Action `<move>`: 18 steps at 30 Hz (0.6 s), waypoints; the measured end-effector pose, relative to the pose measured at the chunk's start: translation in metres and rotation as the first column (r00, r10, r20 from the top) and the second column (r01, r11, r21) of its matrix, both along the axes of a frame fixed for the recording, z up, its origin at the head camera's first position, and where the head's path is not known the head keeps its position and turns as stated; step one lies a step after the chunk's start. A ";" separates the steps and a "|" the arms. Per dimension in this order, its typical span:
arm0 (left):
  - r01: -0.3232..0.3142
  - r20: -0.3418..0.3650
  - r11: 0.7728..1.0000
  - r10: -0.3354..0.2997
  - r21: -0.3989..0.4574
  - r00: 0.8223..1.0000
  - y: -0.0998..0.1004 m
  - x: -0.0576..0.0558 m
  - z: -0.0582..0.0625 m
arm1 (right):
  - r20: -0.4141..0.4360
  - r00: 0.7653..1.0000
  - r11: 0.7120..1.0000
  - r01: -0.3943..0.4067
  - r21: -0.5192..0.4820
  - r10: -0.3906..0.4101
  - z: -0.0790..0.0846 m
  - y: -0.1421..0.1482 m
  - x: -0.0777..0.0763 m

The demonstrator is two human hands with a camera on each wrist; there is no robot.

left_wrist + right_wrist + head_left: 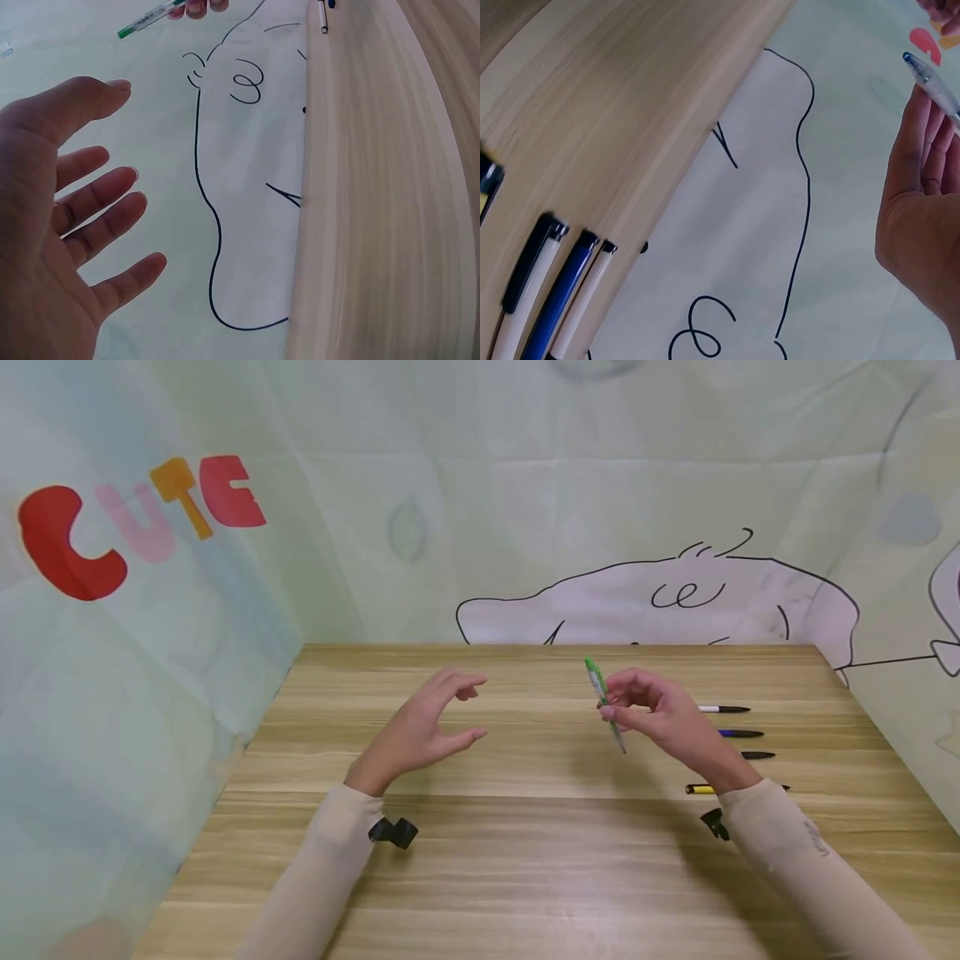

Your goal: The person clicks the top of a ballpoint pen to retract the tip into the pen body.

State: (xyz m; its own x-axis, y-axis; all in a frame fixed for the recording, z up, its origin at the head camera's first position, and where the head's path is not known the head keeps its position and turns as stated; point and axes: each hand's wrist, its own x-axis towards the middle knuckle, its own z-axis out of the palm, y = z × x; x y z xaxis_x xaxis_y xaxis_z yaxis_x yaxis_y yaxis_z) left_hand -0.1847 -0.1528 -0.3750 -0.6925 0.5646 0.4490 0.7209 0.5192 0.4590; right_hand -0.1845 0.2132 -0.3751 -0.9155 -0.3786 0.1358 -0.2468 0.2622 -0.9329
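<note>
Pale printed sheeting (360, 543) walls in two sides of the table (525, 877) and the right as well, with coloured letters (180, 485) on the left and a black-outlined white figure (615, 597) rising behind the far edge. The table's far edge runs straight across; its left and right edges slant outward toward the person.

The left hand (420, 731) is raised over the left half, thumb and fingers spread apart, holding nothing, with a wide band of wood grain between it and the left edge. Its fingers face the right hand (663, 718), and a good gap separates the two.

The right hand's fingers and thumb pinch a green pen (597, 681), held aloft and tilted, green end up toward the far edge, the other end down over the wood.

Beyond that hand, toward the right edge, four more pens lie roughly parallel, just apart: a white pen (712, 709) farthest back, then a blue pen (742, 734), a black-clipped pen (757, 755) and a yellow pen (701, 789), partly hidden under the right wrist. Their black ends point at the right edge, with some wood between.
</note>
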 end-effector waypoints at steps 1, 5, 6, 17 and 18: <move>-0.004 0.002 1.000 0.004 0.001 1.000 -0.003 0.000 -0.001 | -0.001 1.000 1.000 0.003 0.013 -0.003 0.000 0.002 -0.001; -0.023 0.011 1.000 0.023 0.003 1.000 -0.012 0.001 -0.005 | -0.013 1.000 0.997 0.022 0.079 -0.021 0.000 0.011 -0.004; -0.031 0.016 1.000 0.031 0.000 0.999 -0.014 0.001 -0.005 | -0.017 1.000 0.995 0.027 0.096 -0.026 0.001 0.013 -0.004; -0.072 0.030 0.997 0.072 -0.008 0.997 -0.032 0.004 -0.012 | -0.054 0.997 0.971 0.069 0.230 -0.058 0.003 0.037 -0.016; -0.076 0.030 0.997 0.076 -0.012 0.997 -0.033 0.004 -0.013 | -0.060 0.997 0.969 0.067 0.238 -0.054 0.003 0.040 -0.017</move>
State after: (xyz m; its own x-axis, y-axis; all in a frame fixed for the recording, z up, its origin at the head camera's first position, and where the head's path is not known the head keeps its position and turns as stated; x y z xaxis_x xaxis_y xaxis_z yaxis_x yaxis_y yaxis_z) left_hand -0.1808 -0.1858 -0.3881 -0.7470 0.5144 0.4211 0.6648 0.5770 0.4744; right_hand -0.2019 0.2530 -0.3725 -0.9317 -0.3502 0.0960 -0.2704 0.4925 -0.8272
